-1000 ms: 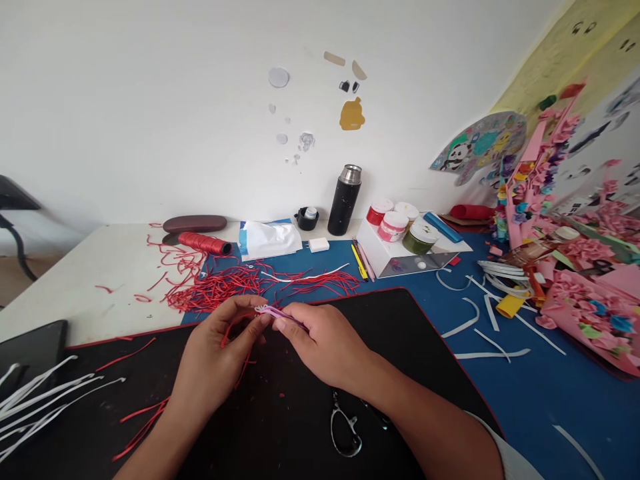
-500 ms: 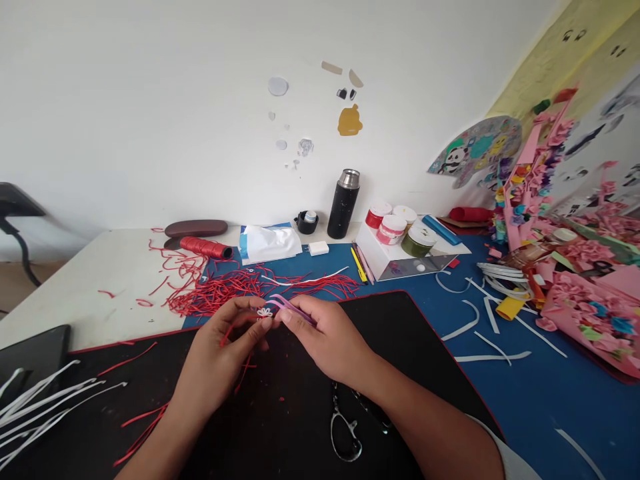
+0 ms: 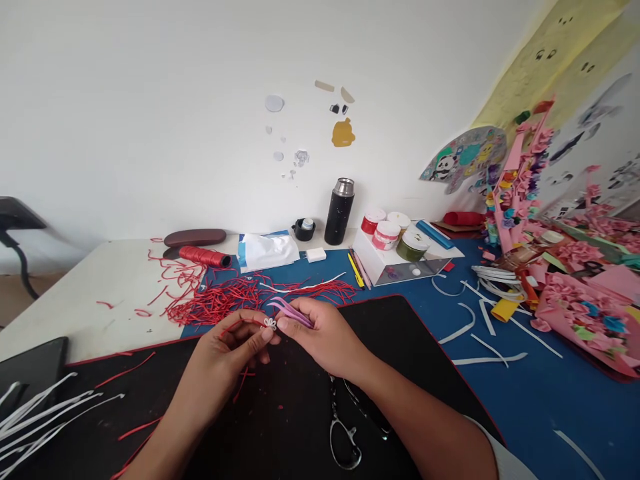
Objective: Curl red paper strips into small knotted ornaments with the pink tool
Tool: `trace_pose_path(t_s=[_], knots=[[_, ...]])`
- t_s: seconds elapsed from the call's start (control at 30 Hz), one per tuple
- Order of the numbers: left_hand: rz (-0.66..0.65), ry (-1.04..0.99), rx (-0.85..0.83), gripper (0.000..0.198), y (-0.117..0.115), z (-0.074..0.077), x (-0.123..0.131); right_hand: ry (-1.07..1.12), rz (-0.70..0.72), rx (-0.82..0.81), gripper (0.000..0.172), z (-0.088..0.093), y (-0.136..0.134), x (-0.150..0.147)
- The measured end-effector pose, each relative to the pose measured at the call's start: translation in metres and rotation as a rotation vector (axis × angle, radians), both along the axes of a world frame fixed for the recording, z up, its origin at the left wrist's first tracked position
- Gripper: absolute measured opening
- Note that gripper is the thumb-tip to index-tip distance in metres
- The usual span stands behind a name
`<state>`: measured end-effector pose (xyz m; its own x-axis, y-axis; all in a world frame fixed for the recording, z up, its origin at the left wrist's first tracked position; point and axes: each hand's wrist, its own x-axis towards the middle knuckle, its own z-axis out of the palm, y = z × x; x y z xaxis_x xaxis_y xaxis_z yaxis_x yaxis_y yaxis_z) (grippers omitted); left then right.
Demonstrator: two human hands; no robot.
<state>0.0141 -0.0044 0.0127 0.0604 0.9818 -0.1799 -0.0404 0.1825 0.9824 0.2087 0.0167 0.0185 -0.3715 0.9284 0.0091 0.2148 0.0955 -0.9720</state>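
My left hand (image 3: 233,350) pinches a small white looped cord flower (image 3: 270,324) between thumb and fingers. Red cord (image 3: 245,325) runs from it across the left fingers, and red ends hang below. In my right hand (image 3: 323,333) is a pair of purple tweezers (image 3: 295,312), held with the tips pointing up and to the left. The right thumb and fingertip sit close against the flower's right side; whether they also grip it is too small to tell. Under the right forearm, metal-handled scissors (image 3: 345,443) lie partly hidden on the black mat (image 3: 280,427).
Behind the hands lie a heap of cut red cords (image 3: 215,303) and a red cord spool (image 3: 205,257). A black flask (image 3: 340,212) and paint jars (image 3: 387,235) stand by the wall. White strips (image 3: 45,413) lie at left; a pink paper-flower piece (image 3: 575,307) fills the right.
The tweezer tips have moved up off the white flower, which now shows more fully between the fingertips. The view has tilted slightly upward.
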Motion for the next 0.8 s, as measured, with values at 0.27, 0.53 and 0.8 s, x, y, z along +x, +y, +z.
trace_pose_path(t_s=[0.27,0.53,0.8], knots=[[-0.067,-0.041,-0.04,0.054,0.0,-0.007,-0.002,-0.019,0.009,-0.008,0.026,-0.003,0.0,-0.001],[-0.025,-0.11,0.007,0.045,0.002,-0.014,-0.004,-0.01,-0.007,-0.015,0.026,0.001,-0.001,-0.002],[-0.022,-0.102,-0.02,0.053,0.0,-0.011,-0.004,-0.02,-0.021,0.01,0.029,-0.002,0.0,-0.002]])
